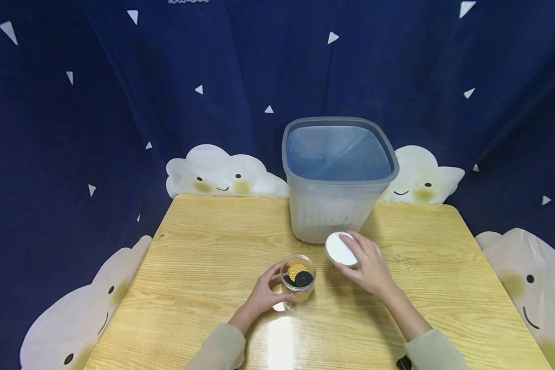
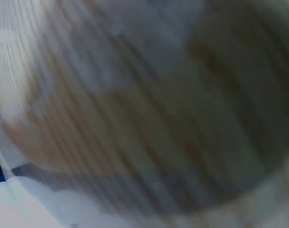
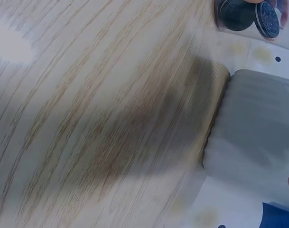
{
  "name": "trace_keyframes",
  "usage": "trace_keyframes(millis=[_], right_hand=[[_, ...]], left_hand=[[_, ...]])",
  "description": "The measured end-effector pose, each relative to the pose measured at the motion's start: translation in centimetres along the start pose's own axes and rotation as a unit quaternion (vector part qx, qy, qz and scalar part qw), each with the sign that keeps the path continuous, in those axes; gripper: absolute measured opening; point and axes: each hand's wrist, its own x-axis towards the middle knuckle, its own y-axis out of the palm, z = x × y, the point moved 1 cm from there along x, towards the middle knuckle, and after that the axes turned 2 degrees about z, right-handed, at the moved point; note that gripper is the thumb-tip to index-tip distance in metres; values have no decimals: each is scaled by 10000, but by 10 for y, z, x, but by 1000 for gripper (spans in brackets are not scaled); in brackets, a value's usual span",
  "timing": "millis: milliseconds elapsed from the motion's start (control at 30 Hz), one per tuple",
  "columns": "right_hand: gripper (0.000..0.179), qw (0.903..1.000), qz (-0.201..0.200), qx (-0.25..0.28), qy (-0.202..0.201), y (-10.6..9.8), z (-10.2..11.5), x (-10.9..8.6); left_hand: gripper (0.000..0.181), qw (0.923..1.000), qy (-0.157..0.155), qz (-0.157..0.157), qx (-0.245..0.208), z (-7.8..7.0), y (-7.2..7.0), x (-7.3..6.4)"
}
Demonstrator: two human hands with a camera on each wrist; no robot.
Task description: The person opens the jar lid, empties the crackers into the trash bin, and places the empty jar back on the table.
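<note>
In the head view, my left hand (image 1: 264,291) holds a clear round jar (image 1: 300,297) from its left side, fingers and thumb curved about it. The jar has no lid on; inside lie a yellow waffle-patterned cookie (image 1: 296,270) and dark sandwich cookies (image 1: 304,279). To the right of it, my right hand (image 1: 369,263) grips a white round lid (image 1: 339,250) by its edge, raised over the table. Dark cookies (image 3: 237,14) also show through the jar at the top right of the right wrist view. The left wrist view is mostly blurred.
A translucent bin (image 1: 333,213) with a grey rim stands at the table's back edge, just beyond the lid. The wooden table (image 1: 213,241) reaches out to both sides. Behind hangs a dark blue curtain (image 1: 240,61) with white triangles and smiling clouds.
</note>
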Motion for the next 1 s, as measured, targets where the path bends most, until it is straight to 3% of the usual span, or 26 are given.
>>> trace_keyframes(millis=[1000], right_hand=[[65,9964,-312,14,793,-14,-26,-21]], left_hand=[[85,10000,80,7,3,3,-1,0]])
